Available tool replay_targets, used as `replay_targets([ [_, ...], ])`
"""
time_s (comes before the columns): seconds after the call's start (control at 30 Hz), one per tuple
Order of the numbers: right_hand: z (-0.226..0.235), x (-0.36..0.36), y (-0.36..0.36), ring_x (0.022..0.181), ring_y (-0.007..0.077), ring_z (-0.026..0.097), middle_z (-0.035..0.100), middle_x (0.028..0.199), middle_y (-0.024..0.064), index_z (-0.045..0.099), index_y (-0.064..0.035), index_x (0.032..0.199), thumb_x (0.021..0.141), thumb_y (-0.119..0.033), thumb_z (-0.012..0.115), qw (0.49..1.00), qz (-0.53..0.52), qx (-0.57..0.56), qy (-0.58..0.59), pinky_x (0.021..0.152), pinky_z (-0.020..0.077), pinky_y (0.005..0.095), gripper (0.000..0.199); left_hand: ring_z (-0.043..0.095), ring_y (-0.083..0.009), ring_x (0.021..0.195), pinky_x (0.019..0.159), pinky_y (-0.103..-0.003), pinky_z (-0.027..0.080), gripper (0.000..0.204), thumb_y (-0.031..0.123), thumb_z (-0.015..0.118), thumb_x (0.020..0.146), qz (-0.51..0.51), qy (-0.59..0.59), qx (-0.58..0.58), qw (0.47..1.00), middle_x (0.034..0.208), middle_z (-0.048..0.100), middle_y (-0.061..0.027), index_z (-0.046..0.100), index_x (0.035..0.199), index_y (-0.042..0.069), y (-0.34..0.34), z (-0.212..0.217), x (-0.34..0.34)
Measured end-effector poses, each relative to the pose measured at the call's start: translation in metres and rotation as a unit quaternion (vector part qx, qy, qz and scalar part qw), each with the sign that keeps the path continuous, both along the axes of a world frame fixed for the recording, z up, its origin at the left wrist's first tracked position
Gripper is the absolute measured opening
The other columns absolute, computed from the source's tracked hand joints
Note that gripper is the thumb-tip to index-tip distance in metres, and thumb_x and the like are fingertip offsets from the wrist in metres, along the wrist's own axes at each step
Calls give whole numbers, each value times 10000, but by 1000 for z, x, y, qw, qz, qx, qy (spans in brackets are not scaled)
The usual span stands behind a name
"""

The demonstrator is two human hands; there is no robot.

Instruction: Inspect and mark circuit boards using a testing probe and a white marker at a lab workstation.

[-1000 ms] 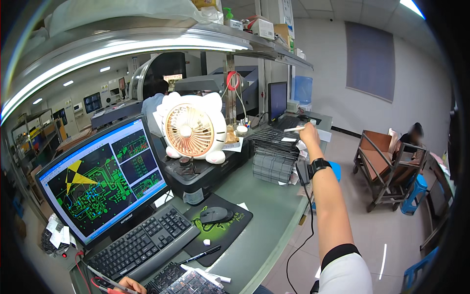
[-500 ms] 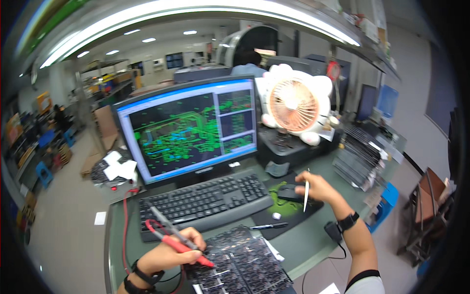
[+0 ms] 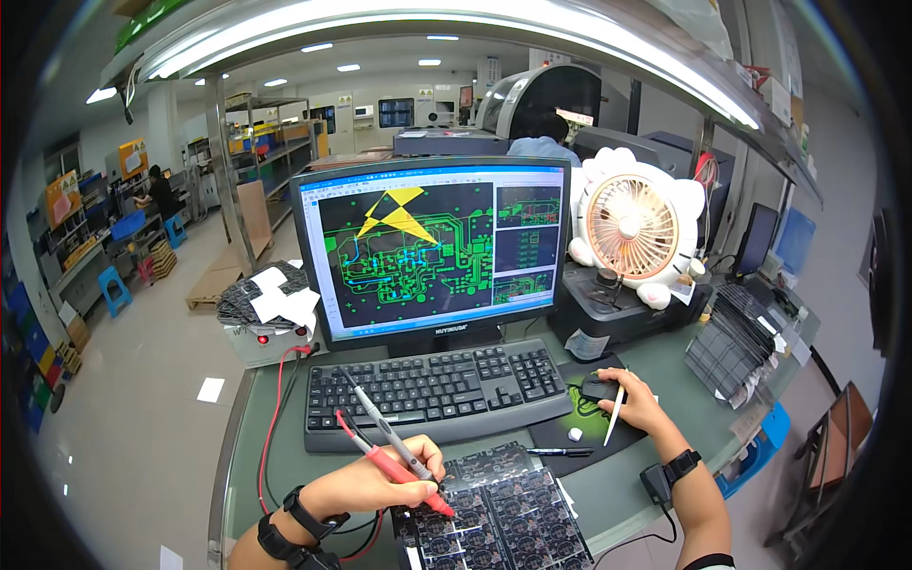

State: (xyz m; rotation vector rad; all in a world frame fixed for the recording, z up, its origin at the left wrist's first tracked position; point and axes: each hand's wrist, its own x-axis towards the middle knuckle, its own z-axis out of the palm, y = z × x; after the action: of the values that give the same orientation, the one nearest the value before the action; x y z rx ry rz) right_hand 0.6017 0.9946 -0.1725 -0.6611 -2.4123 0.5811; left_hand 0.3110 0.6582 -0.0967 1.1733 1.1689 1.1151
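Observation:
My left hand (image 3: 380, 483) is closed around two test probes, a red probe (image 3: 391, 465) and a grey probe (image 3: 382, 424), held together like pens. The red probe's tip points down at a dark circuit board panel (image 3: 534, 518), which lies at the desk's near edge. Whether the tips touch it I cannot tell. My right hand (image 3: 638, 404) rests on a black mouse (image 3: 598, 387), with a slim white stick (image 3: 616, 416) kept between its fingers. On the monitor (image 3: 418, 256) a green circuit layout shows with a yellow shape across its top.
A black keyboard (image 3: 432, 389) lies below the monitor. A black pen (image 3: 560, 451) and a small white lump (image 3: 575, 434) are near the mouse pad (image 3: 617, 435). A white fan (image 3: 632, 223) stands on a black box; stacked boards (image 3: 736, 347) are at right. Red cable (image 3: 275, 418) runs at left.
The view has swung, so the desk sits lower and farther right. My right hand has settled onto the mouse. A yellow shape has appeared on the monitor. Both probes stay in my left hand.

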Motion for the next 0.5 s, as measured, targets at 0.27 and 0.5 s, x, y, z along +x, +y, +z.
replay_targets([
  [0.27, -8, 9, 6, 1103, 280, 546, 599, 1187, 91, 577, -79, 1171, 720, -104, 763, 1000, 18, -2, 21, 955, 424, 371, 488, 509, -54, 773, 679, -226, 430, 195, 114, 648, 841, -2, 7, 1, 1000, 937, 545, -20, 500, 957, 62, 9, -1, 1],
  [0.5, -16, -15, 22, 1106, 288, 535, 599, 1185, 88, 567, -101, 1199, 754, -174, 749, 997, 59, 28, 40, 953, 426, 382, 485, 539, -85, 614, 572, -234, 467, 275, 101, 691, 782, 76, -28, 23, 996, 872, 566, -113, 463, 921, 36, 0, -4, -3],
])
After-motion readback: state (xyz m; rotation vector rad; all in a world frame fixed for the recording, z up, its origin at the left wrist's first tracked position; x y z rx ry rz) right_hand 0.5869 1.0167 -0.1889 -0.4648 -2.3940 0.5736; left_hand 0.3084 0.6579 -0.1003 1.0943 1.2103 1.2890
